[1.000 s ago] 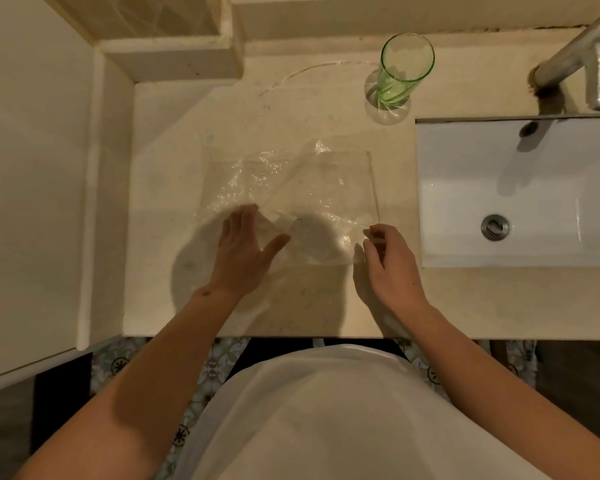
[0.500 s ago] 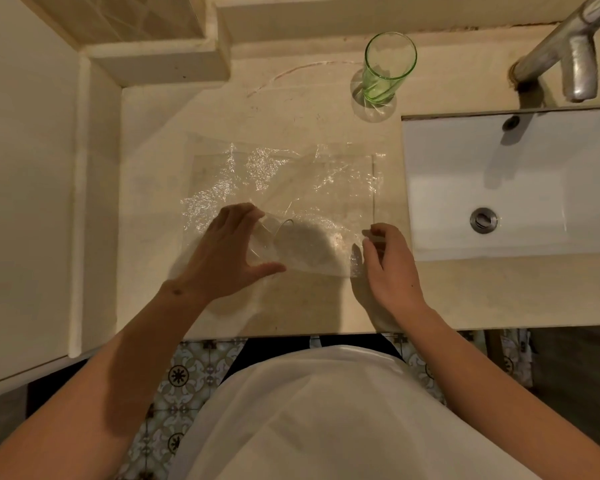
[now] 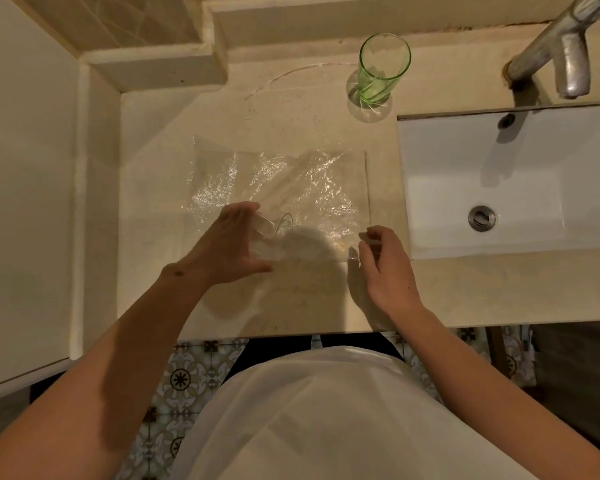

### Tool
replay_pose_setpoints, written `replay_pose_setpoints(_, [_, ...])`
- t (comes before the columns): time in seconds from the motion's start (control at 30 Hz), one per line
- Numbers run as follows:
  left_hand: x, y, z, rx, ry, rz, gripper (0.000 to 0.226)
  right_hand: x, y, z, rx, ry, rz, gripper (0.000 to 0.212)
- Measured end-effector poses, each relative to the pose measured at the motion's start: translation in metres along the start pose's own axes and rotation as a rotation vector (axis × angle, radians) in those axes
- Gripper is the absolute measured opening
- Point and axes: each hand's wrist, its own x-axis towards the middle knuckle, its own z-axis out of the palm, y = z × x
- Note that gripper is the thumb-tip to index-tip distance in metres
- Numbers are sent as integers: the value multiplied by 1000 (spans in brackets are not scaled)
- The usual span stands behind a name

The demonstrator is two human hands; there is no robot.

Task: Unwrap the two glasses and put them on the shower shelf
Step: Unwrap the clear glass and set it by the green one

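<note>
A sheet of clear bubble wrap [image 3: 284, 183] lies spread flat on the beige counter [image 3: 153, 202]. A clear glass [image 3: 274, 233] lies on its side at the sheet's near edge. My left hand [image 3: 229, 247] curls over the glass's left end, fingers around it. My right hand [image 3: 385, 261] pinches the near right corner of the bubble wrap. A green glass [image 3: 381, 71] stands upright and bare at the back of the counter, left of the tap.
A white sink basin [image 3: 568, 188] with a drain fills the right side, and a metal tap [image 3: 565, 53] stands behind it. A tiled ledge [image 3: 153, 64] rises at the back left. A pale wall panel [image 3: 25, 202] borders the counter's left.
My left hand went from lying flat on the wrapped glass to arching and gripping it. The bubble wrap has spread flatter. My right hand stays pinched on the corner.
</note>
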Motion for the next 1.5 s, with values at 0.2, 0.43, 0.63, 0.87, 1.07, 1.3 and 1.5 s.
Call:
replay_pose_setpoints(0.2, [-5,-4,5,32,110,-71,96,-1,0,1,4,-1,3,40])
replay_pose_setpoints(0.43, [-17,2,9,138,300,-35,69,-1,-3,-3,-6,13,-10,39])
replay_pose_setpoints(0.63, [-21,7,19,97,298,-33,66,-3,-2,-3,-6,7,-9,39])
replay_pose_setpoints(0.87, [-18,14,25,74,145,-134,94,-4,1,-4,-8,20,-7,42])
replay_pose_setpoints(1.07, [-30,9,6,-13,89,-31,116,-3,2,-7,10,40,21,40])
replay_pose_setpoints(1.3, [-5,8,-11,62,-54,162,92,-2,5,-7,8,45,17,40])
replay_pose_setpoints(1.5, [0,-2,-4,24,-126,50,103,0,9,-7,20,42,52,40])
